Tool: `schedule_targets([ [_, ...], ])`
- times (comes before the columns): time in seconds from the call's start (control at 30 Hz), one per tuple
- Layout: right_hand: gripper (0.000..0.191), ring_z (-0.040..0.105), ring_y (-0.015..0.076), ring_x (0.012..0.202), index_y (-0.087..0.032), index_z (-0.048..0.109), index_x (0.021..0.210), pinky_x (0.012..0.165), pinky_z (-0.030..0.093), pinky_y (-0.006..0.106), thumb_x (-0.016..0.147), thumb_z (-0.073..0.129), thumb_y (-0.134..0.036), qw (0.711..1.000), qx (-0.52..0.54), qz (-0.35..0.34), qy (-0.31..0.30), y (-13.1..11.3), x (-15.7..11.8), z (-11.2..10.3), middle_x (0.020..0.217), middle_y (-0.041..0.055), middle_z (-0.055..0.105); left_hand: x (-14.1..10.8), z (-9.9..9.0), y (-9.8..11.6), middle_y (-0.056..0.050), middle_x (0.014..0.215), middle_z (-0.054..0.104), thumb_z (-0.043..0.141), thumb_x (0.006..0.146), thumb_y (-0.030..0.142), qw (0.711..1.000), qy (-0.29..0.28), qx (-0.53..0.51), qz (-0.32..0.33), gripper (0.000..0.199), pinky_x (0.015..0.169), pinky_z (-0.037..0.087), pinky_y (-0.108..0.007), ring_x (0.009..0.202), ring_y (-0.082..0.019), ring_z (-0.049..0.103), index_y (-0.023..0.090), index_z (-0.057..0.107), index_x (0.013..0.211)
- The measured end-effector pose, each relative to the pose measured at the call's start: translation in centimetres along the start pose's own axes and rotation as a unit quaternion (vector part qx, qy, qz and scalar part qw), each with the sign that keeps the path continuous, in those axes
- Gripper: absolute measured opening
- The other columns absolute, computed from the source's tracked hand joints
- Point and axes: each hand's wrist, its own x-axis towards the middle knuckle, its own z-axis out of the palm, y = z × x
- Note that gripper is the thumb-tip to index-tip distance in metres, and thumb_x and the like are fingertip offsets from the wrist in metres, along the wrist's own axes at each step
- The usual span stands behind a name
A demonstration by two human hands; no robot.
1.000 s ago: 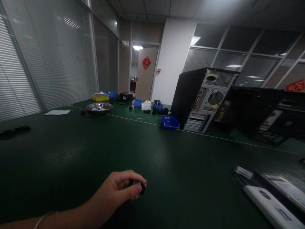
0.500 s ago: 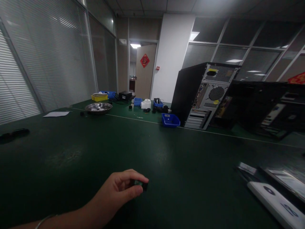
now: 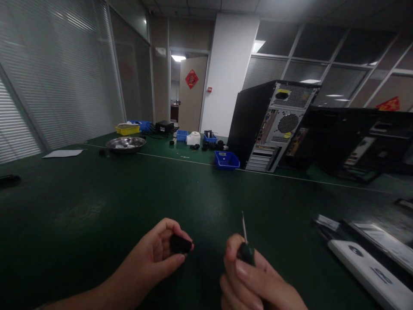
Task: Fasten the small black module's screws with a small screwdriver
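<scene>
Between the thumb and fingers of my left hand [image 3: 161,249] is a small black block-shaped part [image 3: 180,245]; its exact kind I cannot make out. My right hand [image 3: 248,275] is closed around a screwdriver [image 3: 248,253] with a dark green handle. Its thin metal shaft points up and away from me, apart from the black part. Both hands are over the near middle of the dark green table [image 3: 145,193].
Ahead stand a blue bin [image 3: 227,160] and a black computer case [image 3: 254,125]. A metal bowl [image 3: 125,145] holds small parts at the back left. White paper [image 3: 63,153] lies left of it. At the right is a white flat device [image 3: 368,262].
My right hand has come into view at the lower right with the screwdriver. My left hand has turned the black part slightly and shifted left. The view has swung a little.
</scene>
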Motion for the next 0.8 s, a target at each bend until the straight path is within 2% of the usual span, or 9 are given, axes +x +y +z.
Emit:
schedule_targets([
  [0.1,0.021,0.02,0.003,0.035,-0.02,0.058,0.09,0.039,0.029,0.014,0.082,0.073,-0.031,0.997,0.075,-0.024,-0.003,1.0,1.5,-0.5,0.046,-0.0131,0.033,-0.1,0.1,0.5,-0.004,0.1,0.068,0.066,0.079,0.012,0.998,0.019,0.057,-0.002,0.012,0.089,0.047,-0.039,0.098,-0.023,0.064,0.02,0.06,0.085],
  [0.2,0.021,0.016,0.002,0.032,-0.02,0.057,0.09,0.034,0.025,0.012,0.081,0.073,-0.029,0.991,0.123,-0.047,-0.02,1.6,1.9,-0.8,0.044,-0.0142,0.032,-0.4,0.3,1.3,-0.005,0.108,0.064,0.058,0.085,0.016,0.989,0.049,0.136,0.001,0.007,0.09,0.046,-0.039,0.099,-0.023,0.062,0.02,0.063,0.081],
  [0.27,0.019,0.016,0.002,0.031,-0.019,0.057,0.089,0.033,0.025,0.012,0.08,0.073,-0.026,0.988,0.142,-0.049,-0.035,1.5,1.8,-0.8,0.044,-0.014,0.033,-0.6,0.5,1.6,-0.005,0.111,0.063,0.052,0.089,0.021,0.986,0.05,0.161,-0.004,0.012,0.092,0.045,-0.04,0.101,-0.023,0.061,0.02,0.064,0.086],
  [0.37,0.017,0.017,0.0021,0.032,-0.018,0.058,0.086,0.033,0.027,0.012,0.08,0.073,-0.022,0.987,0.152,-0.039,-0.043,1.1,1.7,-0.5,0.045,-0.0131,0.035,-0.5,0.8,1.5,-0.006,0.108,0.065,0.05,0.091,0.022,0.99,0.036,0.137,-0.024,0.016,0.094,0.045,-0.041,0.105,-0.024,0.062,0.022,0.059,0.104],
  [0.43,0.017,0.018,0.0021,0.032,-0.018,0.058,0.085,0.034,0.027,0.012,0.08,0.073,-0.022,0.987,0.149,-0.035,-0.038,0.9,1.6,-0.4,0.045,-0.0127,0.036,-0.4,0.9,1.1,-0.007,0.108,0.065,0.054,0.088,0.019,0.993,0.036,0.11,-0.028,0.019,0.091,0.048,-0.04,0.102,-0.024,0.064,0.021,0.055,0.107],
  [0.57,0.019,0.02,0.0017,0.033,-0.018,0.056,0.085,0.033,0.027,0.011,0.082,0.073,-0.024,0.992,0.122,-0.027,-0.03,1.3,1.6,-0.6,0.046,-0.0124,0.038,-0.5,0.9,0.8,-0.008,0.121,0.06,0.06,0.084,0.02,0.994,0.037,0.099,-0.03,0.02,0.08,0.051,-0.035,0.09,-0.021,0.066,0.021,0.055,0.104],
  [0.63,0.019,0.021,0.0012,0.032,-0.018,0.055,0.085,0.033,0.026,0.011,0.084,0.072,-0.027,0.994,0.099,-0.028,-0.029,1.8,1.7,-0.9,0.046,-0.0127,0.038,-0.7,0.9,1.0,-0.007,0.12,0.06,0.055,0.089,0.024,0.99,0.032,0.137,-0.02,0.024,0.079,0.051,-0.034,0.087,-0.019,0.065,0.023,0.057,0.113],
  [0.73,0.024,0.022,0.0006,0.031,-0.019,0.052,0.081,0.031,0.024,0.01,0.086,0.071,-0.032,0.998,0.051,-0.023,-0.031,2.6,2.0,-1.4,0.044,-0.0132,0.037,-1.0,1.0,1.5,-0.006,0.108,0.064,0.044,0.095,0.029,0.98,0.001,0.201,0.007,0.032,0.079,0.05,-0.035,0.082,-0.019,0.064,0.023,0.058,0.124],
  [0.8,0.028,0.023,0.0006,0.03,-0.02,0.05,0.08,0.031,0.024,0.01,0.087,0.07,-0.037,0.999,0.008,-0.022,-0.03,3.0,2.1,-1.8,0.043,-0.0133,0.038,-1.1,1.1,1.7,-0.006,0.106,0.066,0.042,0.096,0.028,0.984,-0.014,0.178,0.0,0.034,0.079,0.05,-0.036,0.081,-0.019,0.064,0.023,0.056,0.127],
])
